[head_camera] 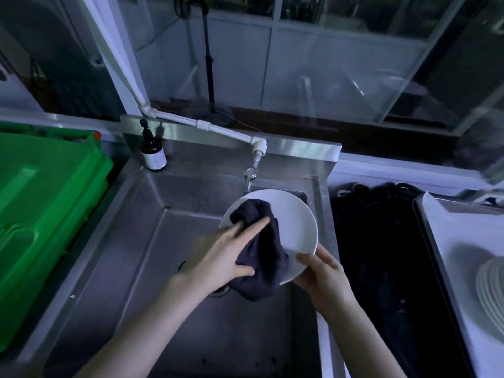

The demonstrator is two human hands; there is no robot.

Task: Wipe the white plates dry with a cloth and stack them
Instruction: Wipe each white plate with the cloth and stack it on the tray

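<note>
From my remote feed I see the plate point(296, 222) held over the sink point(131, 268), tilted so its face turns up toward the camera, just below the tap point(249, 178). My right hand point(323, 274) grips its near rim: the thumb lies curled on the white face and the other fingers point(331, 259) wrap round the edge to the back, which I cannot see. A dark cloth point(263, 255) lies bunched across the left half of the plate, and its loose end hangs below the rim. My left hand point(225, 257) rests on it, with the long fingers point(256, 223) stretched almost straight and pressing the cloth against the plate. The thumb is bent over the lower fold and pinches it against the hand. The hand is a little blurred.

To the right of the sink a black mat point(381, 255) covers the surface. Beyond it is a tray point(431, 241) lined in white, and a stack of plates point(491, 290) sits on it at the edge of the picture, well apart from the plate in my hands.

A white pipe point(218, 128) runs along the back of the sink to the tap. A brown pump bottle point(152, 152) with a pale label stands upright at the back left corner. A green crate point(41, 200) sits on the surface to the left of the sink.
</note>
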